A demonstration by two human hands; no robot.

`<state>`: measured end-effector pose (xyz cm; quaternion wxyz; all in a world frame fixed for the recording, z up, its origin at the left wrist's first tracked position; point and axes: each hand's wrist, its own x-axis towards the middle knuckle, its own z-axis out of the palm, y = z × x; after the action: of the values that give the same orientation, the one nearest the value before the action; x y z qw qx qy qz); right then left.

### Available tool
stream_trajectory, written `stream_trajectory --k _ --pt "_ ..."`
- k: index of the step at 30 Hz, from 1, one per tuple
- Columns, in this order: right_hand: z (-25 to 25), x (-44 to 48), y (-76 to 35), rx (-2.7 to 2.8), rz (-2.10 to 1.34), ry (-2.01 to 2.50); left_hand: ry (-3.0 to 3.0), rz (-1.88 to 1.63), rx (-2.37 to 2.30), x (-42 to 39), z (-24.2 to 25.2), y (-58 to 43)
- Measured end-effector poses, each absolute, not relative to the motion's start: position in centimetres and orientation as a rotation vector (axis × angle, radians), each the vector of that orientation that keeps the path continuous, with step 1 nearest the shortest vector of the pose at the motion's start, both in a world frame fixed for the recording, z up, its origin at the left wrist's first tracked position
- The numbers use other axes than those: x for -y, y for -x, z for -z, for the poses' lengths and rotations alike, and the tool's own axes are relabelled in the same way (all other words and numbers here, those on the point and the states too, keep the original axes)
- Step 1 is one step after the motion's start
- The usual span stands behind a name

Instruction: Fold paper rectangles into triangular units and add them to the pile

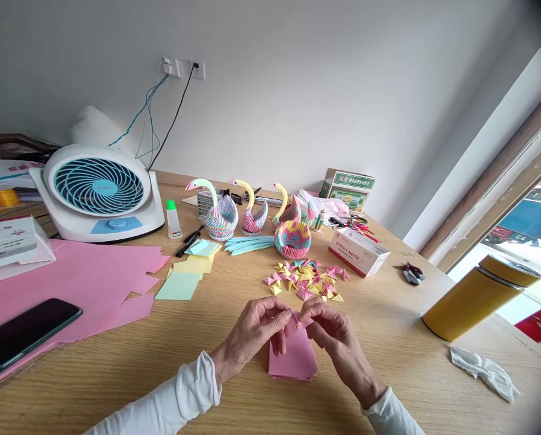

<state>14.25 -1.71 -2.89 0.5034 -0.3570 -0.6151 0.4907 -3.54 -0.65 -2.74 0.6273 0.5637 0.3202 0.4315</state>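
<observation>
Together, the left hand and right hand pinch a slip, fingers drawn in narrow, above the pink stack, well away from the counter's back edge

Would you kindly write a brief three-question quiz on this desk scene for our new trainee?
1. What do the left hand and the right hand hold between their fingertips?
2. True or false: in the picture, the green-capped bottle stands between the fan and the swans.
3. Which of these lies on the pink sheets at the left: A. Flask, B. Phone or C. Pen?

Key:
1. A pink piece of paper.
2. True.
3. B.
</observation>
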Motion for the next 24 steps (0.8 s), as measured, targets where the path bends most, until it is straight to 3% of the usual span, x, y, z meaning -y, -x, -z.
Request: stream_trajectory --k 24 --pt "3.0 1.2 -14.4 1.634 -1.041 1.069 -1.442 -0.927 -0.726 0.5 2.8 3.8"
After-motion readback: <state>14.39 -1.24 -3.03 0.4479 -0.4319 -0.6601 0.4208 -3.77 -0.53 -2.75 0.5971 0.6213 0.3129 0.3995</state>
